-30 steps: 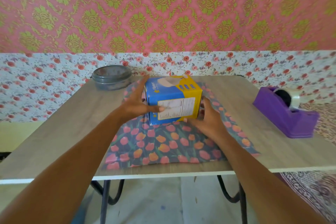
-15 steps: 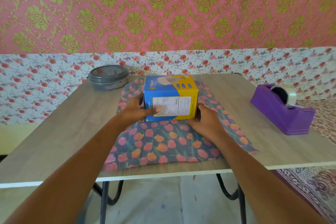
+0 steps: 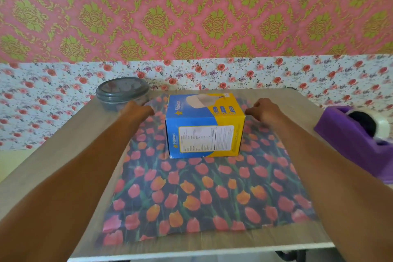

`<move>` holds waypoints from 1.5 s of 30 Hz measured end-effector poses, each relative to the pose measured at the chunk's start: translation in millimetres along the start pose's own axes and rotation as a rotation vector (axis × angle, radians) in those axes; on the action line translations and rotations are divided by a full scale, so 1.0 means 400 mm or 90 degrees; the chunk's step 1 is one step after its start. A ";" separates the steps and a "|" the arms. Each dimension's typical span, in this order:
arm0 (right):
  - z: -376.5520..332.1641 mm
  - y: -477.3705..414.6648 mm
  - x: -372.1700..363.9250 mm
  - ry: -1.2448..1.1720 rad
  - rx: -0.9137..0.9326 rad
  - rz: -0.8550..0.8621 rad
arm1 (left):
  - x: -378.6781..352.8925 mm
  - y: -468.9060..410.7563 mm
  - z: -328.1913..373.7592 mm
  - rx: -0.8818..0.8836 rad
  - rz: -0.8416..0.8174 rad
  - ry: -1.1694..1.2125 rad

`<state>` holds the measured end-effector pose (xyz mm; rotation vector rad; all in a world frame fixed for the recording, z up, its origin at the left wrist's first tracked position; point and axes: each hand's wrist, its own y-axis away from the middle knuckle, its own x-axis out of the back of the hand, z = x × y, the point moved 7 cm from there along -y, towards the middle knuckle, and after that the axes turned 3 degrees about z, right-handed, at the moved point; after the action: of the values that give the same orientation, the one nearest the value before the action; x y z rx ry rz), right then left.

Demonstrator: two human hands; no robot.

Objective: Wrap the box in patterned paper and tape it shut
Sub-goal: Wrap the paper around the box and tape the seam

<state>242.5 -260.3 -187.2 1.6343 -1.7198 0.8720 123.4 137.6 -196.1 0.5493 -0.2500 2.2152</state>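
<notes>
Bright, even daylight; slight motion blur, wide-angle bending at edges.

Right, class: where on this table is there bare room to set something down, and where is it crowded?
Free: the table left of the paper, nearer than the grey container; the far right corner behind the tape dispenser; the paper's near half before the box. Crowded: around the box, where left hand and right hand sit.

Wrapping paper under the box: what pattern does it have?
The wrapping paper shows red and orange tulips on a dark ground, clearest in the head view.
</notes>
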 end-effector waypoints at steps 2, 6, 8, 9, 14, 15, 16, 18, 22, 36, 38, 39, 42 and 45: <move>-0.012 -0.055 -0.018 -0.001 -0.012 -0.015 | -0.009 -0.041 -0.020 0.024 0.026 0.010; -0.034 -0.132 -0.041 -0.105 -0.010 -0.020 | -0.023 -0.105 -0.024 0.025 0.085 -0.015; -0.031 -0.140 -0.057 -0.152 -0.012 -0.015 | -0.031 -0.115 -0.021 0.013 0.093 -0.055; -0.022 -0.139 -0.061 -0.158 -0.023 -0.001 | -0.036 -0.113 -0.023 0.025 0.092 -0.055; 0.029 -0.156 -0.064 -0.339 -0.089 0.105 | -0.049 -0.153 -0.030 0.029 0.122 0.010; 0.030 -0.157 -0.056 -0.379 -0.074 0.129 | -0.050 -0.160 -0.029 0.013 0.117 0.038; 0.027 -0.152 -0.051 -0.406 -0.057 0.135 | -0.046 -0.160 -0.028 0.003 0.116 0.063; 0.021 -0.145 -0.037 -0.458 -0.038 0.131 | -0.023 -0.149 -0.028 0.000 0.133 0.115; 0.016 -0.116 0.008 -0.539 -0.043 0.105 | 0.022 -0.100 0.001 -0.046 0.140 0.206; -0.048 -0.087 0.129 -0.541 0.048 -0.042 | 0.107 0.007 0.140 -0.185 0.051 0.262; -0.048 -0.037 0.145 -0.543 0.030 -0.032 | 0.129 0.020 0.136 -0.196 0.047 0.284; -0.043 -0.018 0.150 -0.550 0.029 -0.032 | 0.140 0.028 0.133 -0.203 0.045 0.285; -0.014 0.006 0.158 -0.553 0.047 -0.034 | 0.176 0.060 0.126 -0.235 0.045 0.251; 0.015 0.019 0.176 -0.536 0.061 -0.015 | 0.211 0.085 0.139 -0.281 0.059 0.183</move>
<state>231.0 -307.2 -135.0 2.2742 -2.1953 0.2368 66.3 153.3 -107.6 -0.0220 -0.6014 2.2005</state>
